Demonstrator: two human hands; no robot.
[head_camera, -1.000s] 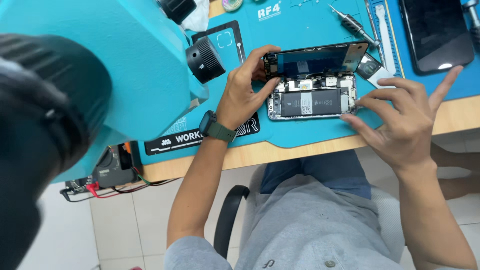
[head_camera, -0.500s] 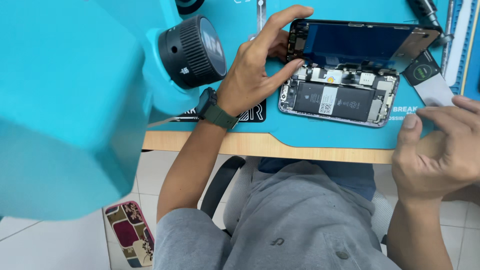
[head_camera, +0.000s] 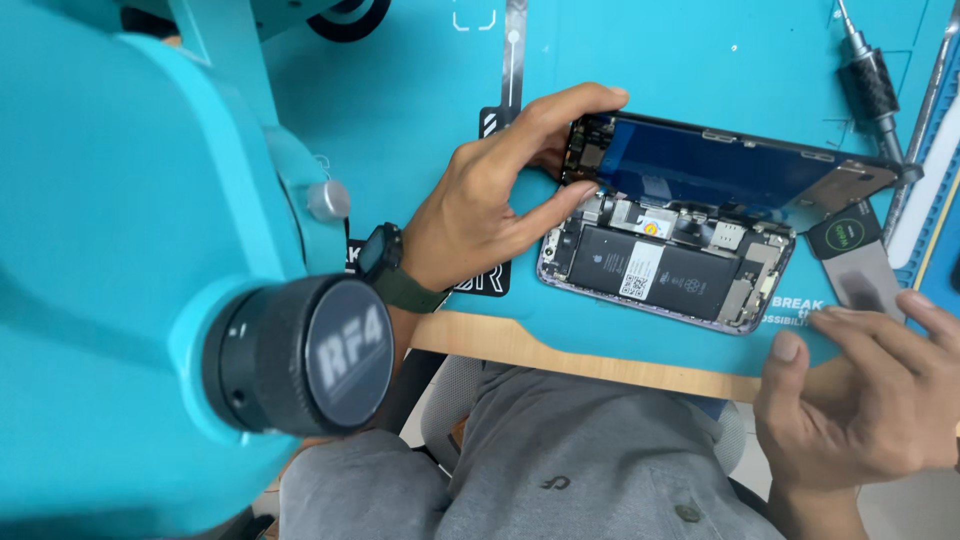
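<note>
An opened smartphone body lies on the teal work mat, its black battery and circuit boards showing. Its screen panel is tilted up along the far edge, still joined to the body. My left hand, with a dark watch on the wrist, pinches the left end of the raised screen panel and touches the body's corner. My right hand hovers at the lower right near the table edge, fingers loosely spread, holding nothing. A thin metal pry blade with a black round handle lies just above the right fingertips.
A large teal microscope head with a black eyepiece fills the left side. A black-handled screwdriver and slim tools lie at the top right. The wooden table edge runs below the mat, above my grey-clothed lap.
The view has moved closer and shifted. My right hand has dropped lower, near the table edge. My left hand keeps its hold on the raised screen panel.
</note>
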